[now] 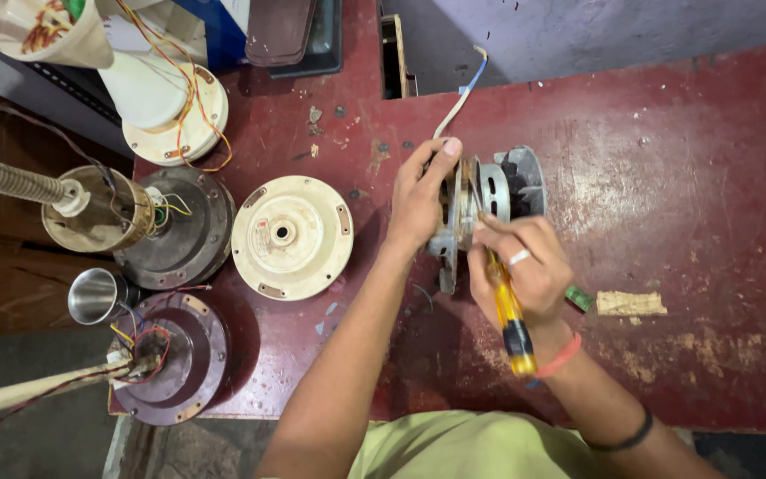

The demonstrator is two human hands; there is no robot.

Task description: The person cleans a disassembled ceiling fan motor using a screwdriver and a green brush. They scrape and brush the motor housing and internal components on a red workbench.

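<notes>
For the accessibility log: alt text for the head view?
Left hand steadies a grey electric motor on a red workbench while the right hand works a yellow-handled screwdriver against it. Ceiling-fan motor housings lie to the left.

Left hand [418, 200] curled gripping; right hand [529, 270] fisted, forearms converging.

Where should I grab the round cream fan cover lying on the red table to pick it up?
Probably by its outer rim. The cream fan cover lies flat on the red table, so come from above and pinch opposite edges. Its right side looks most open; the dark motor housing crowds the left. The left hand and right hand are busy on the grey motor.
</notes>
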